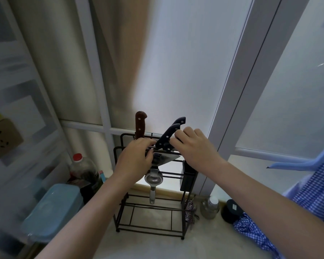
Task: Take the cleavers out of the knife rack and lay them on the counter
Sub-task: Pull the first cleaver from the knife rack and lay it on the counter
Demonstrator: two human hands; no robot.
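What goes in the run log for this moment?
left hand: on knife rack top | right hand: at black-handled cleavers | brown-handled knife: racked | counter: no cleavers

Open tabletop [148, 245] lies near me, in front of the knife rack [150, 202]; my arms pass over it unobstructed. Left of the rack, a blue lidded container [52, 210] and a red-capped bottle [82, 171] close that side. Right of the rack, a black holder [188, 174] hangs on its frame, with a small jar [209, 207], a dark round object [231, 211] and checked cloth [254, 232] beyond. Above the rack, three handles project upward: a brown handle [140, 125] on the left, two black handles [171, 131] angled right. The window frame [108, 128] stands directly behind.
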